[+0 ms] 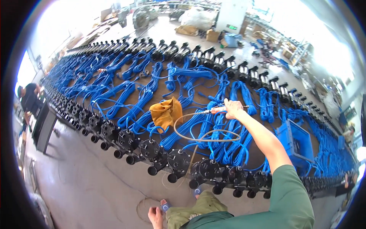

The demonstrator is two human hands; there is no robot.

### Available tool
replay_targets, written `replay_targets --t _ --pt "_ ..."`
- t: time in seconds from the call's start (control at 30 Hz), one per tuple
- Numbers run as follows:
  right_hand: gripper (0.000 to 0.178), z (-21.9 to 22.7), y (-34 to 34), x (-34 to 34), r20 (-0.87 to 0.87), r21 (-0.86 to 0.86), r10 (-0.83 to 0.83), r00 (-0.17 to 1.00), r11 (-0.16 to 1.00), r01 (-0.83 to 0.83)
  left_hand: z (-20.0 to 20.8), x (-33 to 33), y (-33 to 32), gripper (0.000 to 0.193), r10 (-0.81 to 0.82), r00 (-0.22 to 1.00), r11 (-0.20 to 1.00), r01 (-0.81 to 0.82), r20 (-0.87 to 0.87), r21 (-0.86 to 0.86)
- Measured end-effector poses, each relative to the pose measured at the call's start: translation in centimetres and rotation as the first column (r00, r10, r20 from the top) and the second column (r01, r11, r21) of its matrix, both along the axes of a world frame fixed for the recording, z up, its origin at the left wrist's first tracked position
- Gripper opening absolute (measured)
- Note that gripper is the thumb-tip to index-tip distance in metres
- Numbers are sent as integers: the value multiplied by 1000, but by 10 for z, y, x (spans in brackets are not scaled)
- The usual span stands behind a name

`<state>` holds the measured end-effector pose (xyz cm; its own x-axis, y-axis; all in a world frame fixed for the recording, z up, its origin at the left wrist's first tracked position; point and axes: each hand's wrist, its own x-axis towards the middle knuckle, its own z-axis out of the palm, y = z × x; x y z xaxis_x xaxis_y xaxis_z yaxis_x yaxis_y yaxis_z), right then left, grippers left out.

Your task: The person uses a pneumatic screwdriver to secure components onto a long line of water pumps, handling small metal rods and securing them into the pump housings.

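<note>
View: head, the only one.
Right hand: grasping the red-and-silver pneumatic screwdriver [218, 110]; the right hand [233, 109] is held out above the cable at mid-table.
Left hand: low at the near edge, beside the person's leg; the left hand [155, 217] has loosely curled fingers, and whether it holds anything cannot be told.
Screwdriver position: level, with the bit to the right and the tan air hose [175, 128] on its left end. The hose loops over the cable and drops past the near table edge.
Step in hand (judged): handling the driver above the cable, with no fastener visibly engaged.
Next move (judged): calls for a steady grip and enough free hose that the loop does not snag the cable or pumps.
Count, hand tools: one driver, one hose.
Count, black pumps: two long rows, a near row [149, 149] and a far row [209, 56]; too many to count reliably.
Count, blue cable bundles [152, 81]: dozens, overlapping between the rows on the brown table [160, 91]; exact number indeterminate.
Count, yellow-orange cloth item [167, 113]: one, crumpled, left of the driver; possibly a glove.
Count, blue plastic crate [284, 138]: one, tilted, to the right of the right forearm.
Count, blue sandals [165, 207]: two, worn, below the near row.
Count, co-workers: one person [29, 100] clearly visible at far left; figures at the right rim are too small to count.
</note>
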<state>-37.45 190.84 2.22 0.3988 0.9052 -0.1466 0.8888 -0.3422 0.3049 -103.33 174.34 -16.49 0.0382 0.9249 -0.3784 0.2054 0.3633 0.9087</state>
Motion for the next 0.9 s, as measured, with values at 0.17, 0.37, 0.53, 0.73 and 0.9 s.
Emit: replay_targets --t 0.17,0.37,0.53,0.73,0.9 --pt "95 153 -76 -41 -28 68 -223 974 972 225 96 44 84 14 -269 937 961 246 222 128" --pt "69 297 -170 -141 -55 781 -493 868 520 345 127 20 79 11 -485 772 869 478 410 126" --pt "47 399 -287 -196 -145 987 -199 969 -91 129 132 3 51 11 -620 704 783 586 345 211" --pt "31 454 -420 -282 -264 776 460 848 -422 470 215 28 45 12 -628 768 627 399 130 669" --pt "41 380 -507 -352 -231 681 756 613 -324 656 264 74 -3 10 -743 646 514 387 172 766"
